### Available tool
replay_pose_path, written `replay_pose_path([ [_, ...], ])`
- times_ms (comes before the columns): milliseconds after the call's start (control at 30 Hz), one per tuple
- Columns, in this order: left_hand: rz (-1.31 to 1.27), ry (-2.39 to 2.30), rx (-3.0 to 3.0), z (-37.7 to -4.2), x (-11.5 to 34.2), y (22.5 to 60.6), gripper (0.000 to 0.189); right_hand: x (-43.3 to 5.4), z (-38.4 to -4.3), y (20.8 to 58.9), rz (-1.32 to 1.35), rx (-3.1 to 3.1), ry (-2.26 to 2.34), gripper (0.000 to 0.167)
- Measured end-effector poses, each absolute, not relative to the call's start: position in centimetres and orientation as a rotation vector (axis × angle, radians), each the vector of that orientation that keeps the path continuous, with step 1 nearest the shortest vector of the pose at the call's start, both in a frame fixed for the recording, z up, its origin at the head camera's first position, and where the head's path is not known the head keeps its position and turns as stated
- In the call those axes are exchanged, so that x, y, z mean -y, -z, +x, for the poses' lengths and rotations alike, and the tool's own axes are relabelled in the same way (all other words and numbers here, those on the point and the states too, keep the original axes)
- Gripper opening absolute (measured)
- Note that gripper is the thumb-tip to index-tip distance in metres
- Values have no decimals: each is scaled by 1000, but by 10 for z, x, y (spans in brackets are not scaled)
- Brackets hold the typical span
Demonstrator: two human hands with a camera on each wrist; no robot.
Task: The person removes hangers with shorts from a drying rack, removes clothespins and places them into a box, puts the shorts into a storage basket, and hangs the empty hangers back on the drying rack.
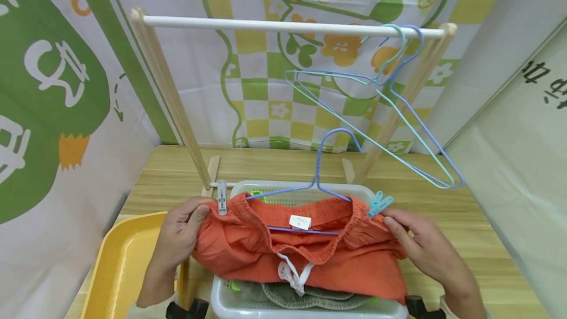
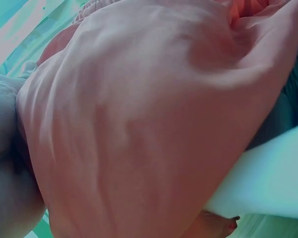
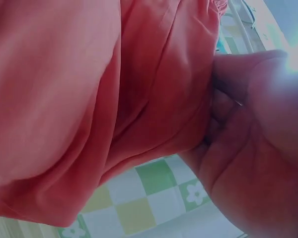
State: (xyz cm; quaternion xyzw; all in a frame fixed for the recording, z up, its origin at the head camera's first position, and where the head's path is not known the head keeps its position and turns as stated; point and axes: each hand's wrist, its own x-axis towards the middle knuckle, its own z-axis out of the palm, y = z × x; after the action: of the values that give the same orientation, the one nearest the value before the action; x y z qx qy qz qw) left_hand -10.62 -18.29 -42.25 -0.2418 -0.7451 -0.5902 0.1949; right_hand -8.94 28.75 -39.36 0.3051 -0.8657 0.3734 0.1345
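Orange shorts with a gathered waistband and a white drawstring are stretched between both hands above a white basket. A blue hanger sits inside the waistband, its hook upward. A grey clothespin is on the shorts at the left, and a teal clothespin on the right. My left hand pinches the left side, thumb in front. Beside the teal clothespin, my right hand pinches the right side. Orange cloth fills much of the left wrist view; the right palm shows beside the shorts.
The white basket holds dark grey cloth. At the left lies a yellow tray. Behind stands a wooden rack with a white rail, where a green hanger and another blue hanger hang at the right.
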Motion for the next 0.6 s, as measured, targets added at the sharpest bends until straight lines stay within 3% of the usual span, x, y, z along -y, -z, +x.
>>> replay_pose_path([
  [600,-601,1545,2277,-106,178,417,24,-297,-83,406,838,2520,-1177,42],
])
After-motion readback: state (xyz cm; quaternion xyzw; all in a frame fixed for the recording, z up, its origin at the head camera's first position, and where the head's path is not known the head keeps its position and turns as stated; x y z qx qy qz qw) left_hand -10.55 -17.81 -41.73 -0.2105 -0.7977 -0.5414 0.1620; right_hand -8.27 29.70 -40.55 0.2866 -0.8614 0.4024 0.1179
